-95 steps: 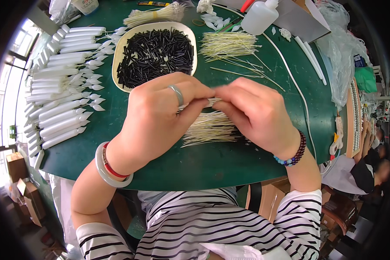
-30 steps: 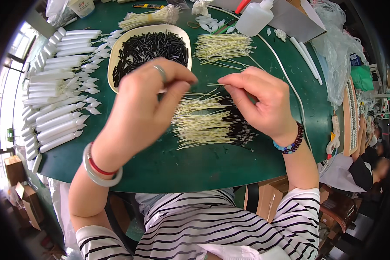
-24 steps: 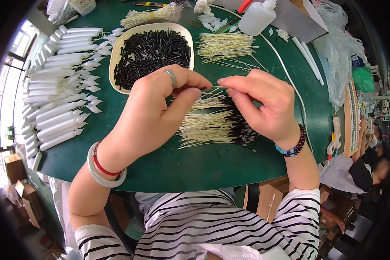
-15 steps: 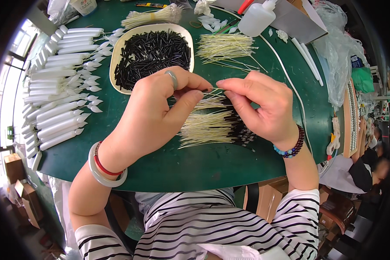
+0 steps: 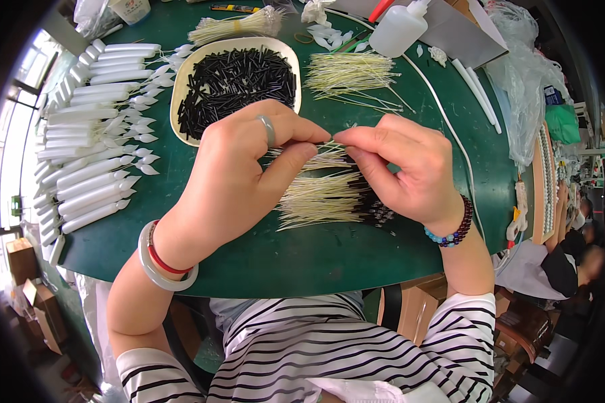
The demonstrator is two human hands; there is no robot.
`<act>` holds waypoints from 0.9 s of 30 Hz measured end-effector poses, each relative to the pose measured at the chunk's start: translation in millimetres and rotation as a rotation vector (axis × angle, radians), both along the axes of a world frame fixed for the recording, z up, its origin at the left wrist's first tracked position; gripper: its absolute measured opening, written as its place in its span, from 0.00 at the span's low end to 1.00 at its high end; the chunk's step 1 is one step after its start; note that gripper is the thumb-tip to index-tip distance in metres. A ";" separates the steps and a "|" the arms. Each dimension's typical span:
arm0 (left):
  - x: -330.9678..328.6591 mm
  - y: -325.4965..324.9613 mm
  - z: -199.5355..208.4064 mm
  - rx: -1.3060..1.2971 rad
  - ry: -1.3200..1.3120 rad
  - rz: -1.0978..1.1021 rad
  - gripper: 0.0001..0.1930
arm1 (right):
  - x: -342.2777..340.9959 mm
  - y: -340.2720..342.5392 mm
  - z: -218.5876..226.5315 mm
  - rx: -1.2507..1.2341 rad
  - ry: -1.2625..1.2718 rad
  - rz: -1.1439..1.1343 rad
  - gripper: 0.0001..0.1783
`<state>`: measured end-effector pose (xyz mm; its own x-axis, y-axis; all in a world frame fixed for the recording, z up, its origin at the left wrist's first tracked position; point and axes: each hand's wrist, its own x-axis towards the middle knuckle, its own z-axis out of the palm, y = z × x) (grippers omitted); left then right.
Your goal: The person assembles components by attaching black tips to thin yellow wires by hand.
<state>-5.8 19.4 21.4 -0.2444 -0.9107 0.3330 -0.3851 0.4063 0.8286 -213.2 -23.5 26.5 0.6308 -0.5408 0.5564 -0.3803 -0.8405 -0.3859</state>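
Note:
My left hand [image 5: 238, 168] and my right hand [image 5: 407, 168] meet fingertip to fingertip above the middle of the table. Between the right thumb and forefinger is a thin pale yellow wire, now almost wholly hidden by the fingers. The left hand is curled in a pinch; what it grips is covered. Beneath the hands lies a pile of pale yellow wires [image 5: 319, 198] with black sleeves [image 5: 376, 201] on their right ends. Just beyond the left hand stands a cream tray [image 5: 177, 111] full of short black tubes [image 5: 238, 84]. Another bundle of yellow wires [image 5: 351, 70] lies beyond the right hand.
White candle-shaped lights [image 5: 94, 195] with flame tips are stacked at the left. At the back are a bundle of pale wires [image 5: 238, 27], a white squeeze bottle [image 5: 398, 30] and a grey box [image 5: 460, 33]. A white cable [image 5: 444, 111] and two white tubes [image 5: 476, 94] lie at the right.
The fingertips of both hands have come closer together. The wire seen between them before is now mostly covered.

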 end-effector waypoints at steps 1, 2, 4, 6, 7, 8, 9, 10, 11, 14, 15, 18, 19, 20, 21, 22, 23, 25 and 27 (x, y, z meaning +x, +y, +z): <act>0.3 -0.4 -0.3 -0.131 -0.074 0.021 0.09 | 0.0 0.2 1.3 0.000 -0.001 0.001 0.07; 0.3 -0.6 -0.8 -0.263 -0.148 0.042 0.09 | 0.0 0.3 2.6 0.049 0.016 0.018 0.07; -1.7 -0.6 -3.9 -0.316 -0.145 0.033 0.10 | 0.7 1.4 3.3 0.098 0.034 0.034 0.07; -3.8 -1.2 -6.9 -0.369 -0.141 0.024 0.11 | 4.2 3.5 2.7 0.152 0.064 0.053 0.07; -3.9 -2.2 -8.4 -0.389 -0.157 0.048 0.11 | 5.3 4.3 2.2 0.152 0.063 0.052 0.07; -3.8 -2.7 -9.1 -0.409 -0.173 0.072 0.10 | 6.3 5.1 1.7 0.261 0.022 0.025 0.07; -3.5 -1.8 -8.4 -0.408 -0.174 0.072 0.10 | 7.0 5.5 0.9 0.370 -0.019 -0.001 0.07; -3.7 -0.5 -7.1 -0.352 -0.182 0.093 0.10 | 3.5 1.6 -4.7 0.277 -0.031 -0.045 0.07; -3.9 0.4 -6.5 -0.295 -0.190 0.114 0.10 | -4.3 -3.8 -2.4 0.283 0.056 0.003 0.07; -11.0 0.8 -4.3 -0.312 -0.170 0.095 0.09 | -3.4 -3.2 -0.7 0.266 0.096 0.056 0.07; -12.1 1.5 -4.7 -0.312 -0.168 0.092 0.09 | 0.8 -1.2 0.6 0.289 0.083 0.059 0.07; -11.3 1.2 -7.4 -0.371 -0.165 0.110 0.08 | 5.8 0.2 2.7 0.399 0.034 0.053 0.09; -9.3 1.0 -5.8 -0.362 -0.160 0.130 0.08 | 2.0 -0.4 -1.4 0.427 0.055 0.039 0.09; -7.8 1.0 -5.0 -0.352 -0.155 0.150 0.09 | -1.7 -1.1 -3.4 0.455 0.077 0.026 0.09; -7.3 1.5 -5.4 -0.324 -0.153 0.163 0.09 | -4.3 -2.9 -1.6 0.472 0.128 0.009 0.10; -7.6 1.1 -5.2 -0.325 -0.152 0.163 0.09 | -3.8 -2.5 -1.1 0.472 0.129 0.009 0.10; -8.1 0.2 -5.1 -0.326 -0.155 0.158 0.09 | -2.4 -2.1 -0.9 0.447 0.097 0.015 0.10; -10.2 -0.2 -4.9 -0.328 -0.157 0.151 0.10 | 0.6 -1.5 -1.5 0.424 0.066 0.019 0.09; -13.1 0.3 -4.9 -0.343 -0.170 0.103 0.10 | 3.4 -1.1 -3.1 0.198 0.127 0.065 0.08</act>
<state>-18.9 19.7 16.6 -0.2352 -0.7760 0.5852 -0.5585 0.6007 0.5721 -209.9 -24.7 23.3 0.7258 -0.5874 0.3580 -0.3839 -0.7777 -0.4978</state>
